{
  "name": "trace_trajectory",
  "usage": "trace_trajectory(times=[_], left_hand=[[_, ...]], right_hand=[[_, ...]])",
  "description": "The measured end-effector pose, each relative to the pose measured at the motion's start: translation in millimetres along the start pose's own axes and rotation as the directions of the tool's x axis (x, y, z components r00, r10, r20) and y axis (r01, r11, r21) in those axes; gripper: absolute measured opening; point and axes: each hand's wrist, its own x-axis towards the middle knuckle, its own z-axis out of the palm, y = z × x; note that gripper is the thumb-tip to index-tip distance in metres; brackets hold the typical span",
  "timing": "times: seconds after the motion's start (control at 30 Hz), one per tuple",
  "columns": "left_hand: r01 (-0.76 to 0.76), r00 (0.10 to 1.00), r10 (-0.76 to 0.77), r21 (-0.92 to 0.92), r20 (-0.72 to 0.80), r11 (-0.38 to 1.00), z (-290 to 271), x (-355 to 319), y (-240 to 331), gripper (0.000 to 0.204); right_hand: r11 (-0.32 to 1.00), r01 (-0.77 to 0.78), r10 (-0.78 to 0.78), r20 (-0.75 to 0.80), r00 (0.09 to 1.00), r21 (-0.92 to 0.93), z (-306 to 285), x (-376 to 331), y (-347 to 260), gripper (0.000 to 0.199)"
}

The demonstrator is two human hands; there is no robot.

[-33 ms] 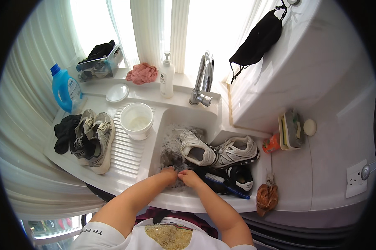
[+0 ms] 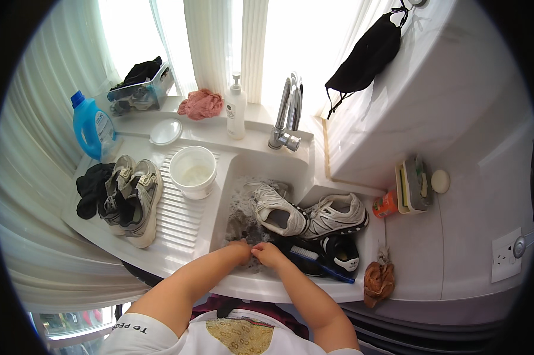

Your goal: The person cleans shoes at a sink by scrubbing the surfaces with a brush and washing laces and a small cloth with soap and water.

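My left hand (image 2: 238, 248) and my right hand (image 2: 268, 254) meet fingertip to fingertip at the near edge of the sink (image 2: 290, 163), over sudsy water. Their fingers are pinched together on something small and dark that I cannot make out. Just beyond them a white sneaker (image 2: 276, 213) lies in the basin. A grey and white sneaker (image 2: 338, 216) rests on the sink's right rim. A black shoe (image 2: 342, 254) and a blue-handled brush (image 2: 320, 265) lie right of my right hand.
On the ribbed drainboard (image 2: 178, 219) at left are a pair of grey sneakers (image 2: 131, 201), a black cloth (image 2: 92, 186) and a white tub (image 2: 193, 171). Behind stand a blue detergent bottle (image 2: 92, 127), a pump bottle (image 2: 236, 112) and the tap (image 2: 287, 115). A brown rag (image 2: 379, 278) hangs at right.
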Motion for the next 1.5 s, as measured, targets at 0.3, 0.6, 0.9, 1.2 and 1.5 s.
trace_trajectory(times=[0.3,0.6,0.9,1.2,1.5], left_hand=[[-0.290,0.936,0.272,0.050,0.222,0.956,22,24,-9,0.034],[-0.289,0.912,0.291,-0.050,0.288,0.956,-4,5,-6,0.053],[-0.296,0.793,0.537,-0.952,-0.290,-0.077,-89,-84,-19,0.041],[-0.140,0.926,0.077,-0.526,-0.370,-0.839,-83,-96,-4,0.034],[-0.132,0.963,0.004,-0.485,-0.269,-0.864,-77,-93,14,0.031]], right_hand=[[0.982,-0.076,0.102,-0.147,0.984,0.173,-11,4,10,0.021],[0.893,-0.267,0.287,-0.002,0.958,0.362,-27,-10,-8,0.026],[0.337,-0.289,0.055,0.288,0.956,0.896,-39,-42,-71,0.043],[0.441,0.331,-0.173,-0.283,0.943,0.834,-30,-40,-124,0.031],[0.798,0.563,-0.274,-0.704,0.656,0.215,-14,-20,-121,0.044]])
